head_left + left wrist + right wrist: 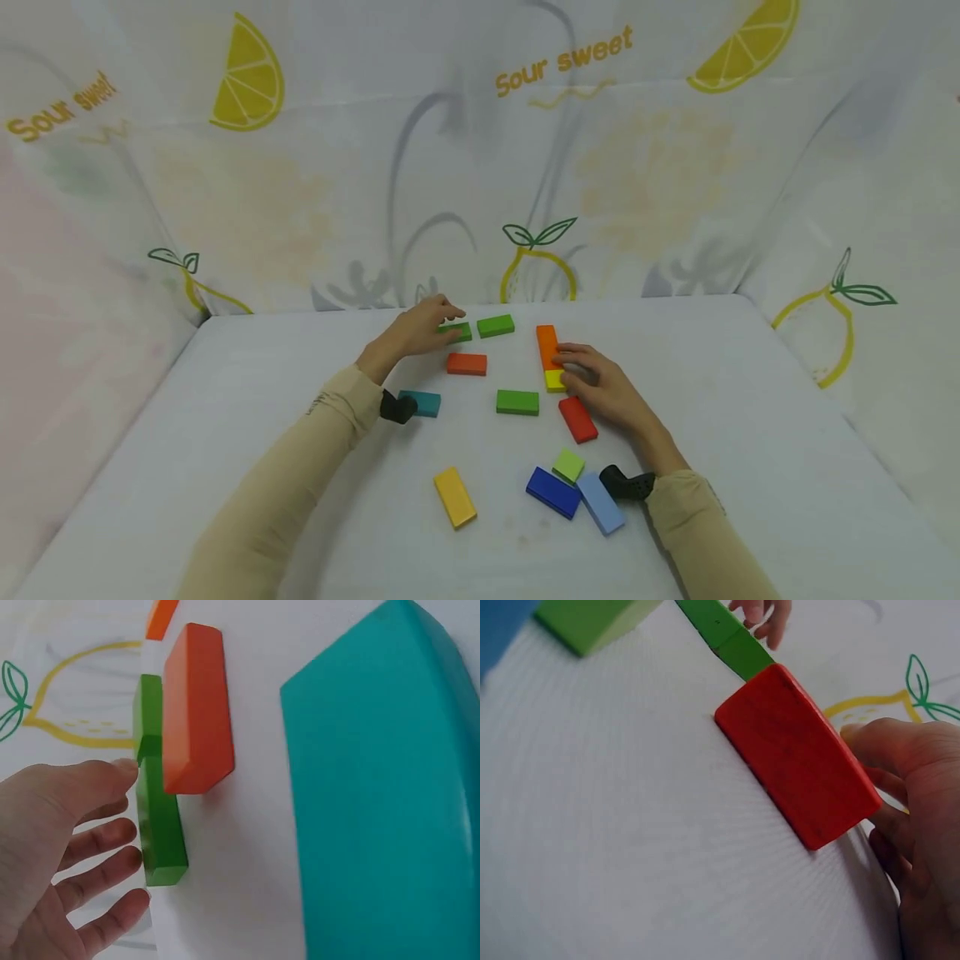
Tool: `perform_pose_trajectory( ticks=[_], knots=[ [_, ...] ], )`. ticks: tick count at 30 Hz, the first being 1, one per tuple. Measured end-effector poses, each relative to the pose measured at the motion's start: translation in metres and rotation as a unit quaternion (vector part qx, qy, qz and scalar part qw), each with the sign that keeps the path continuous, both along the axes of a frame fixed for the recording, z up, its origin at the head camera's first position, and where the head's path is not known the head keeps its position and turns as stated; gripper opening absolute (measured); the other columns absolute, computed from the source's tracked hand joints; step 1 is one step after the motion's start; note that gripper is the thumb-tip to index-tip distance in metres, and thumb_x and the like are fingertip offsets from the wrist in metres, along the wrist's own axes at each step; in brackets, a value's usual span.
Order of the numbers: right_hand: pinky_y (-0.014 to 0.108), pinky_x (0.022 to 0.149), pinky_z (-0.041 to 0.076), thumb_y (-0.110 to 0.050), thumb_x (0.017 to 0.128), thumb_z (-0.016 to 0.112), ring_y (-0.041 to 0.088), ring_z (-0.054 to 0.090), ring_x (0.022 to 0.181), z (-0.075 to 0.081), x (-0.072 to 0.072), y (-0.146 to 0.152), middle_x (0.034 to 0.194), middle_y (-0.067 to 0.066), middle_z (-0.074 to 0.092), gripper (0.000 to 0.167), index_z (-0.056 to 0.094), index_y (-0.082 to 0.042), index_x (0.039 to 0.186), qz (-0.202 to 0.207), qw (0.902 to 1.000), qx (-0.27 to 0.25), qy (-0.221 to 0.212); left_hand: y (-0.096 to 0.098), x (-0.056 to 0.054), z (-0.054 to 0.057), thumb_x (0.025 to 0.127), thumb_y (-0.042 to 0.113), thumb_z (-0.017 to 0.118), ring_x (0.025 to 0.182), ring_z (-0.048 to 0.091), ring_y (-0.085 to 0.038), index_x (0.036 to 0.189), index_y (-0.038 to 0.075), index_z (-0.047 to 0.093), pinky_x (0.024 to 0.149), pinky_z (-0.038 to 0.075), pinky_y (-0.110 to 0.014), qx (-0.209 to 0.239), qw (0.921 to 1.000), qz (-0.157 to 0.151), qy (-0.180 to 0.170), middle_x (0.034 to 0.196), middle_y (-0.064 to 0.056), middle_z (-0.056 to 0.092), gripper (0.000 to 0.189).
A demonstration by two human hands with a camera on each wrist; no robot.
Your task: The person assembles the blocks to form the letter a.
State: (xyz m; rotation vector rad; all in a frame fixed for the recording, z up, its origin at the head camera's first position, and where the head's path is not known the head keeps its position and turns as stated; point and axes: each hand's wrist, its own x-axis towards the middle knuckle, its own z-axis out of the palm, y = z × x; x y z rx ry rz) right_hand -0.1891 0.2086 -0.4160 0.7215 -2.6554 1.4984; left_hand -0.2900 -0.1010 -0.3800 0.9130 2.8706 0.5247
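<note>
In the head view my left hand (420, 329) reaches over the far left green block (459, 332), its thumb overlapping it. The left wrist view shows this hand (75, 840) with fingers apart and loosely bent beside the green block (161, 825). My right hand (611, 392) is at the right side of a small yellow block (555, 382), which sits end to end with a long orange block (547, 346). Its thumb is right at the yellow block, its fingertips at the orange one. A red block (799, 757) partly hides these fingertips in the right wrist view.
Another green block (496, 326) and an orange-red block (467, 364) lie near the left hand. Nearer are a teal block (426, 404), a green block (517, 402), a yellow-orange block (454, 497), and dark blue (553, 492), light blue (602, 503) and lime (568, 466) blocks.
</note>
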Motion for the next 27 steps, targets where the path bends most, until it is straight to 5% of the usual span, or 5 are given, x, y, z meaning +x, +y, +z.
perform_pose_trajectory(
  ticks=[19,27],
  knots=[
    [0.057,0.11,0.025,-0.001,0.091,0.058,0.04,0.036,0.134,-0.001,0.003,0.003,0.138,0.024,0.046,0.031,0.059,0.007,0.121,-0.004,1.0,-0.003,0.002,0.024,-0.011,-0.013,0.091,0.027,0.06,0.101,0.059,-0.026,0.12,0.007,0.063,0.085,0.05,-0.038,-0.034,0.9993,0.017,0.002,0.11,-0.013,0.061,0.035],
    [0.056,0.111,0.024,-0.003,0.092,0.058,0.04,0.034,0.136,0.004,0.002,0.0,0.139,0.024,0.045,0.032,0.058,0.008,0.122,0.006,0.9999,-0.009,-0.01,0.029,-0.014,-0.016,0.087,0.028,0.066,0.088,0.054,-0.021,0.121,0.001,0.063,0.081,0.046,-0.033,-0.04,0.9989,0.026,0.003,0.106,-0.014,0.06,0.043]
  ],
)
